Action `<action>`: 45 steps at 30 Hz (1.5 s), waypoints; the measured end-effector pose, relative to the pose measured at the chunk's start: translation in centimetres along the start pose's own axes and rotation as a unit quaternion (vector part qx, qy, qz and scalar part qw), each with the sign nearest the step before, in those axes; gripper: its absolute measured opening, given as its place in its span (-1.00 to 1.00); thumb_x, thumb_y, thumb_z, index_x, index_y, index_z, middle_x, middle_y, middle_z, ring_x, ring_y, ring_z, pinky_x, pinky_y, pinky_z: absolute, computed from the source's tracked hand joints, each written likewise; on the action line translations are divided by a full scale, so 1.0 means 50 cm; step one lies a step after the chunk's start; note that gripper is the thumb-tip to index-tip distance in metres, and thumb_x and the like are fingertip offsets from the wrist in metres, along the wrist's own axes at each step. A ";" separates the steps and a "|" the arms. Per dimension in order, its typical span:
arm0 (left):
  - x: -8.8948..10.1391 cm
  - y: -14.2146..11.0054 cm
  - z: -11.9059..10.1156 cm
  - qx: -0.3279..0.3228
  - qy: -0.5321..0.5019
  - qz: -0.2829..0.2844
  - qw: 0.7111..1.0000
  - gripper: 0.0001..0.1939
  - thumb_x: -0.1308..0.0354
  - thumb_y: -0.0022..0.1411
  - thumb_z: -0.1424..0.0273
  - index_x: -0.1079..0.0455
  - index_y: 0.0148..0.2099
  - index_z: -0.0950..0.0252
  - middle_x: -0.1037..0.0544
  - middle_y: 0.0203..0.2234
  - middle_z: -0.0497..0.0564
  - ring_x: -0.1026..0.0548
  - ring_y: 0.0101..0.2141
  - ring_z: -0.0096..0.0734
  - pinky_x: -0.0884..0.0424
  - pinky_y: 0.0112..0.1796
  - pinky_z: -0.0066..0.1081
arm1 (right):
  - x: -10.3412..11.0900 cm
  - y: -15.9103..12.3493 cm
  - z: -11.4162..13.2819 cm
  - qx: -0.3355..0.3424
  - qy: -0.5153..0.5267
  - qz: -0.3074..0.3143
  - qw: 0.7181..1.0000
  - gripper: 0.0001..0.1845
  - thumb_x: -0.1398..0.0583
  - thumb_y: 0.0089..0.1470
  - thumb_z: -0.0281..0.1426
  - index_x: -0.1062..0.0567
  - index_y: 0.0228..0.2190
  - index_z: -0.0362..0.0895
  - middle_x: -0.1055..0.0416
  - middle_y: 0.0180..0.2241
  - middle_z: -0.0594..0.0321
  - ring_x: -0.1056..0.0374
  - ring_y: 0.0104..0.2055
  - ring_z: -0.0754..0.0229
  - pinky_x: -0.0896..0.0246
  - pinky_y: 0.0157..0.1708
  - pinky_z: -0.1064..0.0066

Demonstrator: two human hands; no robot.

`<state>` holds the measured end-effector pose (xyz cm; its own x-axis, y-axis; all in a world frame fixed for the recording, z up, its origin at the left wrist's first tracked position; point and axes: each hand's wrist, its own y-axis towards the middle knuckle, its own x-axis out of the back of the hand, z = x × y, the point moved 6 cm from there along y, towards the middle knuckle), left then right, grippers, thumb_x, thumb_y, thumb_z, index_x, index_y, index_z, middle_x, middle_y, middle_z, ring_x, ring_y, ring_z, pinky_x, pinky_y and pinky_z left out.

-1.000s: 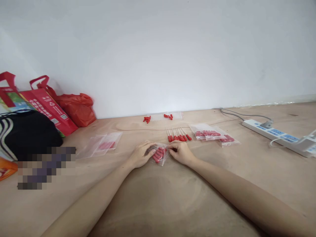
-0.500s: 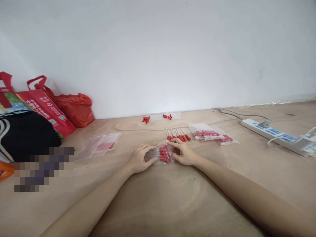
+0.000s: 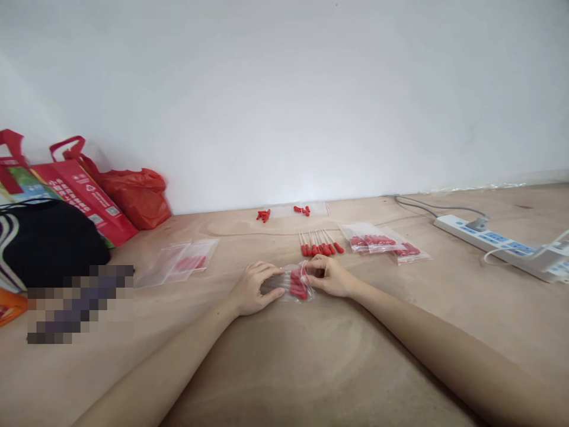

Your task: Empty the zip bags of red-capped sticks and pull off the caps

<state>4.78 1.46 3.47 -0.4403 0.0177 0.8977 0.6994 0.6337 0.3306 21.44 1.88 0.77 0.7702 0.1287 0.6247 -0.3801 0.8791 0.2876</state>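
A clear plastic zip bag (image 3: 284, 284) with several thin, pale, red-ended sticks inside lies on the table between my hands. The red ends (image 3: 298, 286) point right, and the sticks look like droppers. From the left, my left hand (image 3: 256, 289) curves its fingers and thumb around the bag's left end. My right hand (image 3: 329, 276) has thumb and fingers pinched on the bag's right edge. Just beyond lies a row of loose red-ended sticks (image 3: 320, 244).
Filled zip bags (image 3: 377, 238) lie right of the row. Flat bags (image 3: 186, 260) are at left. Small red pieces (image 3: 263, 215) sit near the wall. A power strip (image 3: 493, 240) stands at right, with red carrier bags (image 3: 136, 198) and a black bag (image 3: 53, 240) at far left.
My right thumb and fingers have drawn closer together on the bag's right edge. The red ends inside have shifted slightly right and toward me. My left hand has hardly moved.
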 end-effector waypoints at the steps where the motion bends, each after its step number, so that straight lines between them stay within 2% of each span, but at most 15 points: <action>1: 0.000 0.000 0.001 0.003 0.000 0.000 1.000 -0.68 -0.10 0.09 0.26 -0.33 -0.10 0.26 -0.48 -0.23 0.05 -0.39 -0.20 -0.27 -0.27 -0.14 -0.24 | -0.001 -0.001 0.002 0.003 -0.006 0.016 1.000 -0.60 -0.21 -0.10 -0.17 -0.48 -0.19 -0.06 -0.29 -0.39 0.26 -0.23 -0.35 0.28 -0.13 -0.28 0.41; 5: -0.001 -0.001 0.005 0.008 -0.004 -0.001 1.000 -0.69 -0.09 0.10 0.26 -0.33 -0.10 0.26 -0.47 -0.23 0.04 -0.38 -0.20 -0.28 -0.26 -0.13 -0.25 | 0.005 -0.005 0.005 -0.001 -0.030 0.037 0.999 -0.37 -0.33 -0.37 -0.12 -0.44 -0.18 -0.07 -0.30 -0.30 0.26 -0.23 -0.24 0.19 -0.11 -0.21 0.36; 10: -0.001 -0.001 0.003 0.010 -0.007 0.001 1.000 -0.70 -0.08 0.11 0.26 -0.34 -0.12 0.26 -0.48 -0.24 0.04 -0.38 -0.21 -0.28 -0.26 -0.14 -0.25 | 0.010 -0.008 0.011 -0.001 -0.064 0.012 0.998 -0.35 -0.36 -0.46 -0.10 -0.47 -0.22 -0.03 -0.24 -0.36 0.28 -0.22 -0.29 0.20 -0.14 -0.25 0.36; 14: 0.001 0.000 0.005 0.016 0.003 -0.004 1.000 -0.70 -0.07 0.12 0.24 -0.35 -0.13 0.27 -0.48 -0.26 0.05 -0.38 -0.25 -0.29 -0.27 -0.18 -0.26 | 0.015 -0.014 0.027 0.041 -0.072 -0.035 0.996 -0.56 -0.32 -0.32 -0.15 -0.52 -0.32 -0.08 -0.22 -0.44 0.27 -0.20 -0.38 0.25 -0.16 -0.35 0.40; 16: 0.002 0.000 0.006 0.018 0.010 -0.008 1.000 -0.71 -0.07 0.12 0.24 -0.35 -0.14 0.26 -0.49 -0.26 0.04 -0.38 -0.26 -0.29 -0.27 -0.20 -0.26 | 0.009 -0.017 0.041 0.087 -0.055 -0.020 0.995 -0.67 -0.28 -0.19 -0.24 -0.51 -0.31 -0.08 -0.28 -0.41 0.24 -0.23 -0.34 0.24 -0.18 -0.30 0.40; 19: 0.002 0.000 0.007 0.019 0.019 -0.009 1.000 -0.71 -0.08 0.11 0.25 -0.35 -0.14 0.26 -0.49 -0.26 0.03 -0.38 -0.26 -0.28 -0.26 -0.20 -0.27 | -0.002 -0.020 0.056 0.125 -0.024 0.027 0.992 -0.69 -0.25 -0.13 -0.32 -0.48 -0.25 -0.09 -0.37 -0.27 0.19 -0.25 -0.20 0.21 -0.16 -0.19 0.37; 21: 0.002 -0.001 0.007 0.020 0.022 -0.008 1.000 -0.71 -0.08 0.10 0.25 -0.35 -0.13 0.26 -0.49 -0.26 0.03 -0.39 -0.26 -0.29 -0.26 -0.20 -0.27 | -0.004 -0.018 0.058 0.112 -0.021 0.044 0.992 -0.67 -0.27 -0.17 -0.29 -0.48 -0.28 -0.11 -0.38 -0.25 0.19 -0.26 -0.20 0.20 -0.16 -0.21 0.39; 23: 0.002 -0.002 0.007 0.022 0.022 -0.008 0.999 -0.71 -0.09 0.10 0.25 -0.35 -0.13 0.26 -0.49 -0.26 0.02 -0.38 -0.26 -0.29 -0.26 -0.21 -0.27 | -0.005 -0.015 0.058 0.088 -0.024 0.051 0.995 -0.68 -0.28 -0.21 -0.29 -0.47 -0.33 -0.13 -0.39 -0.33 0.23 -0.28 -0.31 0.24 -0.17 -0.33 0.45; 28: 0.003 -0.002 0.006 0.022 0.010 -0.006 1.000 -0.71 -0.09 0.10 0.26 -0.34 -0.13 0.27 -0.49 -0.25 0.03 -0.39 -0.24 -0.28 -0.27 -0.18 -0.26 | -0.011 -0.017 0.063 0.072 -0.044 0.047 0.995 -0.90 -0.19 -0.19 -0.46 -0.42 -0.47 -0.16 -0.31 -0.56 0.37 -0.18 -0.54 0.37 -0.04 -0.54 0.56; 32: 0.003 -0.002 0.007 0.023 0.007 -0.006 1.000 -0.71 -0.08 0.12 0.26 -0.34 -0.12 0.25 -0.49 -0.25 0.03 -0.39 -0.23 -0.29 -0.27 -0.17 -0.26 | -0.005 -0.021 0.067 0.081 -0.086 0.007 0.993 -0.92 -0.15 -0.17 -0.50 -0.40 -0.49 -0.15 -0.29 -0.56 0.35 -0.17 -0.53 0.36 -0.06 -0.52 0.54; 37: 0.003 -0.001 0.010 0.026 0.004 -0.008 1.000 -0.70 -0.08 0.11 0.24 -0.34 -0.12 0.26 -0.49 -0.25 0.03 -0.39 -0.24 -0.29 -0.27 -0.16 -0.26 | 0.003 -0.021 0.075 0.122 -0.114 0.009 0.986 -0.78 -0.18 -0.12 -0.41 -0.43 -0.33 -0.14 -0.37 -0.31 0.17 -0.28 -0.26 0.20 -0.16 -0.27 0.41; 40: 0.003 -0.001 0.012 0.029 0.002 -0.011 1.000 -0.70 -0.08 0.11 0.24 -0.35 -0.13 0.25 -0.50 -0.26 0.03 -0.40 -0.25 -0.30 -0.27 -0.17 -0.26 | 0.003 -0.017 0.070 0.096 -0.081 0.020 0.992 -0.71 -0.23 -0.19 -0.41 -0.43 -0.30 -0.13 -0.39 -0.29 0.17 -0.29 -0.25 0.19 -0.18 -0.26 0.40; 45: 0.003 -0.001 0.010 0.025 0.003 -0.008 1.000 -0.70 -0.08 0.11 0.24 -0.35 -0.13 0.25 -0.49 -0.26 0.04 -0.39 -0.25 -0.29 -0.28 -0.19 -0.26 | -0.006 -0.010 0.056 0.016 -0.001 0.032 0.999 -0.72 -0.27 -0.27 -0.44 -0.42 -0.38 -0.16 -0.40 -0.42 0.29 -0.29 -0.41 0.28 -0.19 -0.40 0.47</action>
<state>4.39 1.81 3.44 -0.4467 0.0028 0.8947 0.6633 0.6721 0.3291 19.98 0.12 2.49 0.7429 0.1833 0.6438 -0.4452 0.8535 0.2707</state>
